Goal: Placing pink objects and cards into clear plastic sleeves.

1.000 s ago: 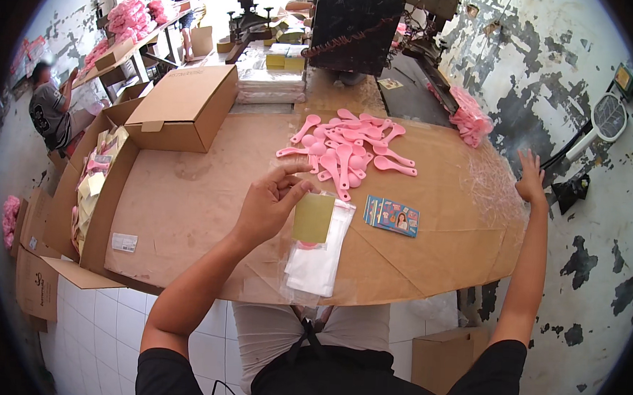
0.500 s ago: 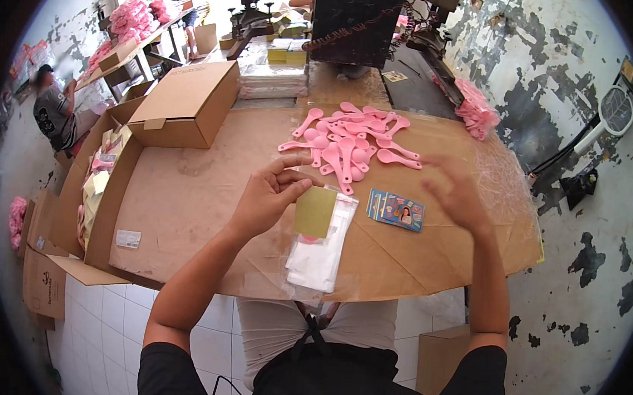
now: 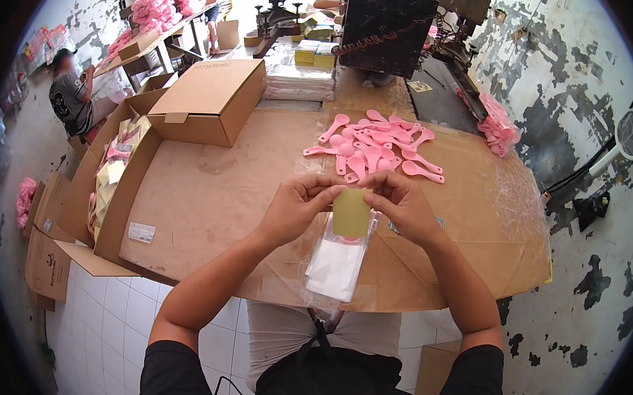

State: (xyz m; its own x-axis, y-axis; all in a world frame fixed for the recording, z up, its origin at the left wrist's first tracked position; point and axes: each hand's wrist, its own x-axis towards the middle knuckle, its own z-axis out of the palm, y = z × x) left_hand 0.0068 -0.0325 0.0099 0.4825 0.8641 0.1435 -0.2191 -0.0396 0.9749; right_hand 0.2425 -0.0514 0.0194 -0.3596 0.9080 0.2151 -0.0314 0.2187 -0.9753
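An olive-yellow card (image 3: 351, 214) hangs over a stack of clear plastic bags (image 3: 336, 268), with a bit of pink showing under its lower edge. My left hand (image 3: 303, 205) pinches its upper left corner between thumb and fingers. At the upper right corner my right hand (image 3: 402, 205) does the same, fingertips close to those of the left. Whether the card sits inside a clear pouch I cannot tell. Just beyond both hands lies a heap of pink spoons (image 3: 372, 152). Blue picture cards (image 3: 440, 222) are mostly hidden behind my right hand.
On the left stands an open carton (image 3: 132, 188) filled with packed pieces, beside a closed cardboard box (image 3: 206, 99). A black machine (image 3: 382, 33) rises at the far edge of the cardboard-covered table (image 3: 201, 213). A person (image 3: 78, 99) sits at the far left.
My right hand has come in from the right side and now grips the card's right corner. The left hand keeps hold of it. The view has shifted slightly.
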